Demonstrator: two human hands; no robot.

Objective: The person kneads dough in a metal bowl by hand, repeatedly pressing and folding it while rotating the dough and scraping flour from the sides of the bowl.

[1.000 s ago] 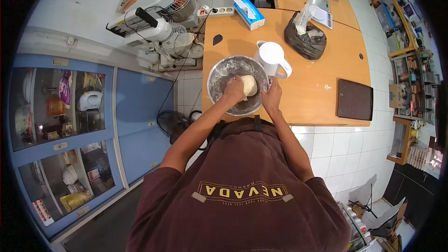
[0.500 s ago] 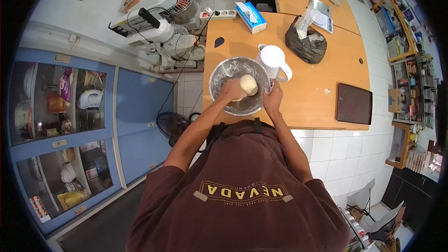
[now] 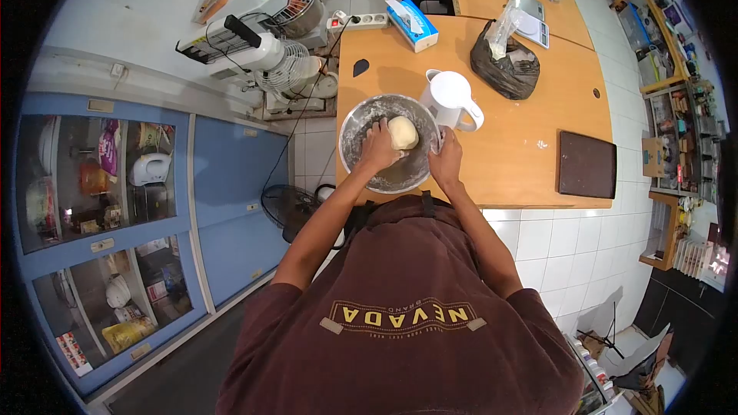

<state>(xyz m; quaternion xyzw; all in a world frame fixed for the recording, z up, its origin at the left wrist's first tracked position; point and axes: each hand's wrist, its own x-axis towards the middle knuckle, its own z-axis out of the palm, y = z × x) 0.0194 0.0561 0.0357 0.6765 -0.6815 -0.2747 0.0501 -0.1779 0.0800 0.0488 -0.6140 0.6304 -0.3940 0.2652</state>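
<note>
A ball of pale dough point(image 3: 403, 133) lies inside a metal bowl point(image 3: 356, 124) whose inner wall is dusted with white. My left hand point(image 3: 378, 146) is in the bowl, its fingers apart and resting against the left side of the dough. At the bowl's right rim, my right hand point(image 3: 445, 157) is closed on the edge. Just behind that hand stands a white pitcher point(image 3: 450, 91), its handle towards the right.
On the wooden table point(image 3: 492, 161) are a blue tissue box point(image 3: 413, 25), a black plastic bag point(image 3: 503, 73), a scale point(image 3: 530, 21) and a dark tray point(image 3: 586, 165). Mixers point(image 3: 265, 54) stand at the left, near a power strip point(image 3: 358, 22).
My left hand has moved up and left inside the bowl, and its fingers have spread beside the dough. The dough and bowl have shifted slightly left; my right hand still holds the rim.
</note>
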